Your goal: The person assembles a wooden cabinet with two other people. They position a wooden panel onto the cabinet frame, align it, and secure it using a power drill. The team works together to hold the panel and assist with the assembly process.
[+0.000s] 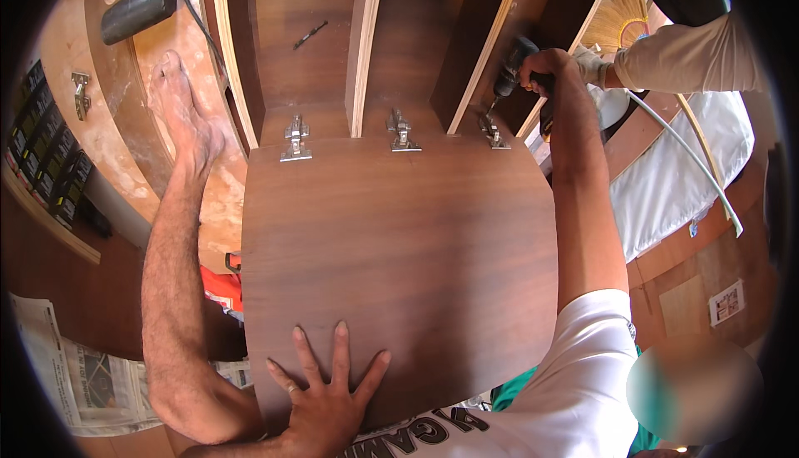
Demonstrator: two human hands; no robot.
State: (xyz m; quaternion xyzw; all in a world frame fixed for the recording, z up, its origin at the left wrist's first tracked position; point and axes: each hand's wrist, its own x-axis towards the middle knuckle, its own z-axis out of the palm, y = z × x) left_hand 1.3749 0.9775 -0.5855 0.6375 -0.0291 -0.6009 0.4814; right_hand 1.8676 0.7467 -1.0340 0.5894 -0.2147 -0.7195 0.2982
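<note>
A brown wood-grain door panel point(399, 233) lies flat in front of me, against the edge of a brown cabinet carcass point(364, 50) with upright partitions. My left hand point(325, 412) rests open on the panel's near part, fingers spread. Stretched far forward at the right, my right hand point(545, 69) grips a dark cordless drill point(505, 84). The drill's bit points down at the right metal hinge point(493, 132); whether it touches a screw I cannot tell. A middle hinge point(403, 132) and a left hinge point(295, 138) sit along the same panel edge.
A loose drill bit point(310, 34) lies inside the left compartment. Left of the cabinet are a black-headed mallet point(139, 12), another hinge point(81, 96) and my bare foot point(175, 84). A beige-clothed limb point(691, 59) reaches in at right, near a straw broom point(620, 21). Newspaper point(100, 383) lies lower left.
</note>
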